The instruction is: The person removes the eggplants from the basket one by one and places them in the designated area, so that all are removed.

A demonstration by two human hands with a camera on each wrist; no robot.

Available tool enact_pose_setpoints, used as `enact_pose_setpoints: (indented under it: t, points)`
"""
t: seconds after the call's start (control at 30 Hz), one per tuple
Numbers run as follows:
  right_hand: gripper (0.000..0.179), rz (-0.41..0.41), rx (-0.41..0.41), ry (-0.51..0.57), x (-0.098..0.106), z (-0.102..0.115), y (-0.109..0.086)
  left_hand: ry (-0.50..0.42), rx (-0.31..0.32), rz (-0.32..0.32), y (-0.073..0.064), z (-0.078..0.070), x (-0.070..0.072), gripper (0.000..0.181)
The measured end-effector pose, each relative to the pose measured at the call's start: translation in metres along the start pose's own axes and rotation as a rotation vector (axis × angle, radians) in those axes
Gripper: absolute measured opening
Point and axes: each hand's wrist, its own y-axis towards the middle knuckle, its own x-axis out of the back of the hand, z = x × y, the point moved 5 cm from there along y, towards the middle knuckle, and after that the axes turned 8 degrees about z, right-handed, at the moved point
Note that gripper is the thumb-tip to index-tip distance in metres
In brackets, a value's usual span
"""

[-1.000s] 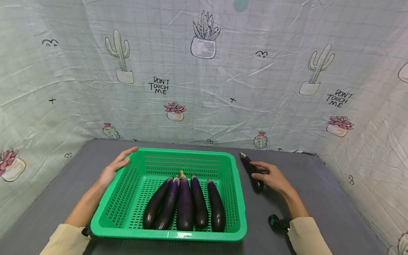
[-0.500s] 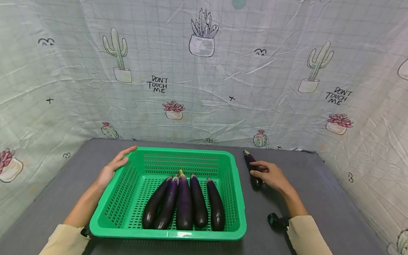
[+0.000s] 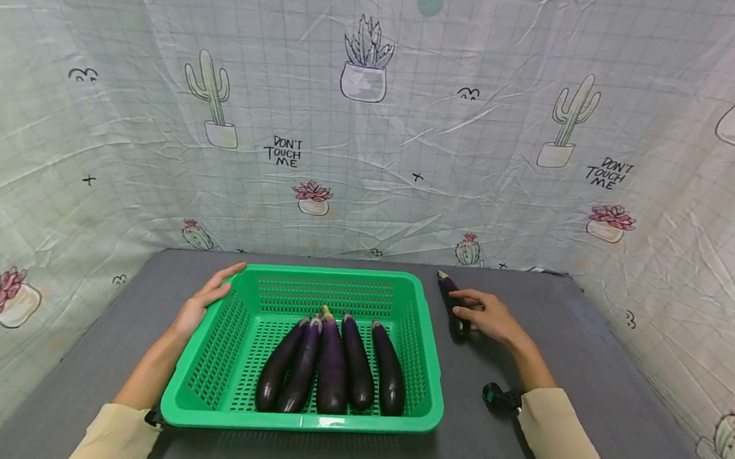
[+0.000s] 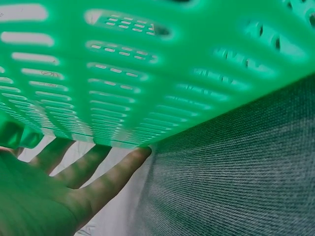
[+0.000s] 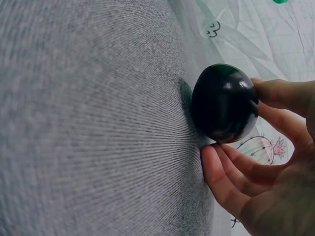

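A dark purple eggplant [image 3: 446, 287] lies on the grey tabletop to the right of the green basket [image 3: 305, 421], its pale stem end pointing away. My right hand [image 3: 494, 319] holds it from the side; the right wrist view shows the thumb on one side of its round glossy end [image 5: 224, 103] and fingers on the other. Along the basket's left rim rests my left hand [image 3: 192, 313], fingers straight. In the left wrist view those fingers [image 4: 118, 172] extend beside the slotted basket wall [image 4: 162, 98]. Several more eggplants [image 3: 333, 372] lie side by side in the basket, stems away.
Grey cloth [image 3: 562, 334] covers the table. A pale printed curtain [image 3: 402, 130] with cactus drawings stands behind the table and along both sides. A black device [image 3: 500, 400] is strapped at my right wrist, near the sleeve [image 3: 568, 447].
The eggplant at my right hand has turned slightly, its stem end shifting a little right and away. The left hand and basket keep their places; the head view has shifted slightly.
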Motion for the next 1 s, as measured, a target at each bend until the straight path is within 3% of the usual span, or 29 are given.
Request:
enact_pose_setpoints:
  t: [0.2,0.47,0.83,1.0]
  points:
    - [0.047,0.001,0.034,-0.013,0.0015,0.0036,-0.0003,0.011,0.02,-0.003,0.0004,0.0,0.0014,0.052]
    - [0.046,0.003,0.023,0.021,0.0042,0.0016,-0.002,0.054,0.065,-0.022,0.0026,0.0009,0.0014,0.055]
    - [0.045,0.001,0.058,0.007,0.0017,-0.0043,-0.0002,-0.029,0.019,0.026,0.0021,0.0006,0.0009,0.053]
    - [0.047,0.005,0.043,0.027,0.001,-0.0033,0.0005,0.016,0.03,-0.002,0.0,0.0011,0.0015,0.054]
